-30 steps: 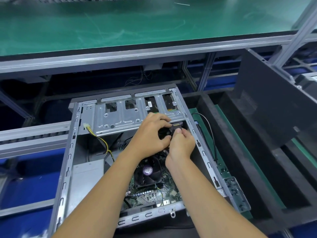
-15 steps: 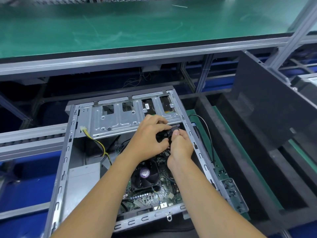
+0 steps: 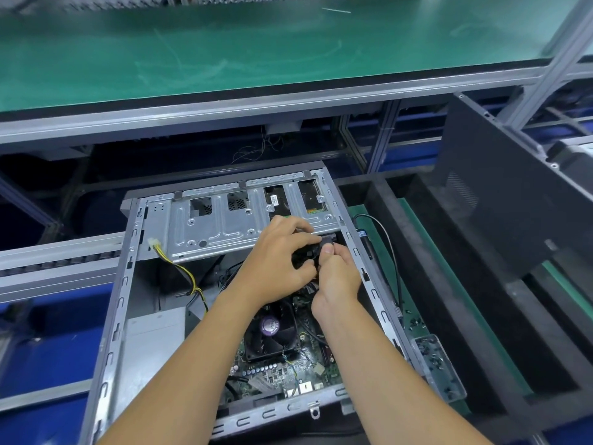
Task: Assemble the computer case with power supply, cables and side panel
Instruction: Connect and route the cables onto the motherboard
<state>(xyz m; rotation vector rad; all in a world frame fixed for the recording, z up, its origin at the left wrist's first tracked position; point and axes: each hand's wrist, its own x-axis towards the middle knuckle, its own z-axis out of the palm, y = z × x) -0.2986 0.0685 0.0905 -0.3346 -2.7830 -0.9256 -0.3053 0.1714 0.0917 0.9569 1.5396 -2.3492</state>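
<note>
The green counter (image 3: 224, 49) is stretching across the whole top of the frame. Below it, filling the centre and lower left, the open computer case (image 3: 118, 316) is lying on its side, its drive cage (image 3: 224, 220) running along the upper edge of the opening. At the right of the frame the dark side panel (image 3: 507, 194) is leaning tilted, well apart from the case. Inside the case, at lower centre, the motherboard (image 3: 272, 374) is showing with its black fan (image 3: 272, 332) between the two forearms. A yellow and black cable (image 3: 189, 277) is trailing down from a white plug at centre left. Just right of the case, a clear tray of screws (image 3: 439, 367) is sitting at lower right. At the centre, the left hand (image 3: 279, 261) is curling its fingers round a black connector (image 3: 325, 244) just under the drive cage, and the right hand (image 3: 338, 277) is pinching the same connector from below, thumb pressing up on it.
</note>
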